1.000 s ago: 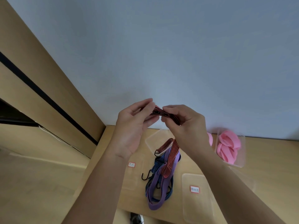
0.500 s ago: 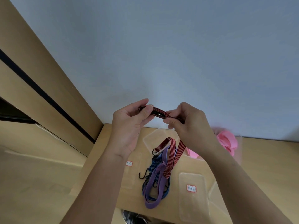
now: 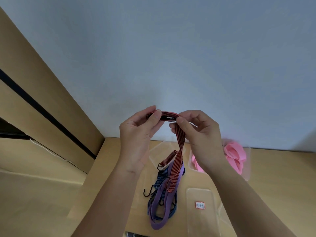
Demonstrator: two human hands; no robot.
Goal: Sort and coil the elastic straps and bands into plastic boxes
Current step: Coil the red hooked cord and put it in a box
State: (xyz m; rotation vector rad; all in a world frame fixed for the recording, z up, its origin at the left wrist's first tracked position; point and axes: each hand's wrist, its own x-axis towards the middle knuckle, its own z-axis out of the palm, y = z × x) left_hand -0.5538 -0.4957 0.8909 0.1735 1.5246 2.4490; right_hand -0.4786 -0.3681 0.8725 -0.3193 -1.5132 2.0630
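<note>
A red and black striped elastic strap is held up above the table. My left hand pinches one end of its folded top part, and my right hand pinches the other end. The rest of the strap hangs down to a black hook near the table. Below it lie a purple band and a blue striped strap with a black hook, tangled together. Pink bands sit in a clear plastic box at the right.
A clear lid with a red-edged label lies at the front right of the wooden table. Another clear box stands behind my hands. A wooden panel wall runs along the left, a grey wall behind.
My hands have drawn a little apart, so the folded top of the red strap is longer. The hanging part now runs down from my right hand.
</note>
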